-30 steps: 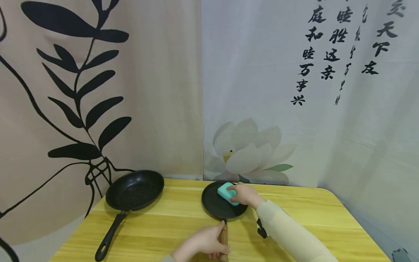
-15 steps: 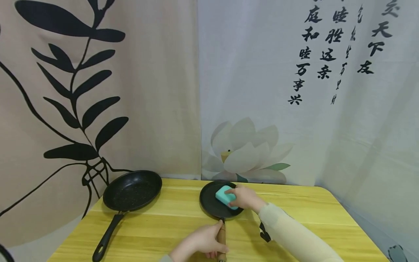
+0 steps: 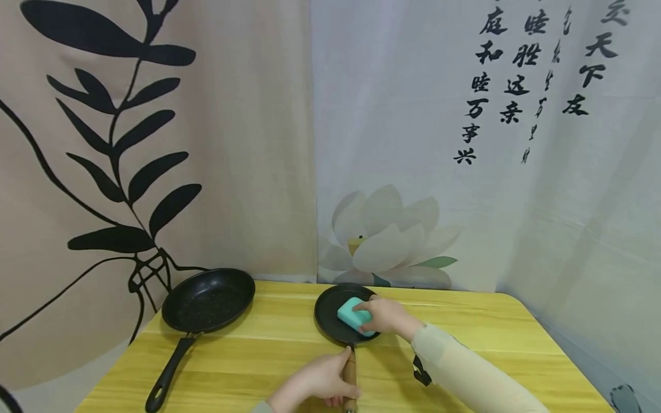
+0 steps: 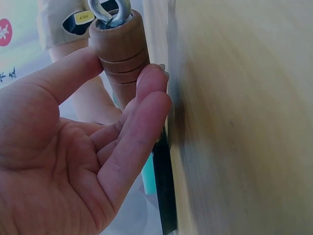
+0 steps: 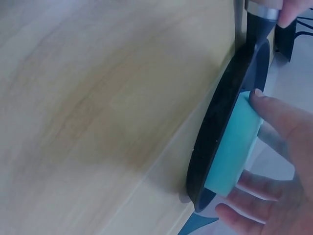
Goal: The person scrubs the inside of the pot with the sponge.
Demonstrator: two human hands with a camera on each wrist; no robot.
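A small black frying pan (image 3: 330,312) lies on the wooden table, its wooden handle (image 4: 122,54) pointing toward me. My left hand (image 3: 324,376) grips that handle between thumb and fingers; a metal ring shows at the handle's end in the left wrist view. Inside the pan sits a turquoise sponge (image 5: 234,144). The right hand (image 3: 388,315) holds the sponge by its edges, thumb on one side and fingers on the other, against the pan's cooking surface. The sponge's underside is hidden.
At the table's left stands a larger black frying pan (image 3: 212,301), its black handle (image 3: 172,373) toward the near edge. Behind the table (image 3: 496,332) hangs a printed curtain (image 3: 258,143). A black strap piece (image 3: 420,370) shows under the right forearm.
The right hand has slid the sponge slightly left and toward me across the pan. The left hand keeps its hold on the handle. The head view has shifted a little.
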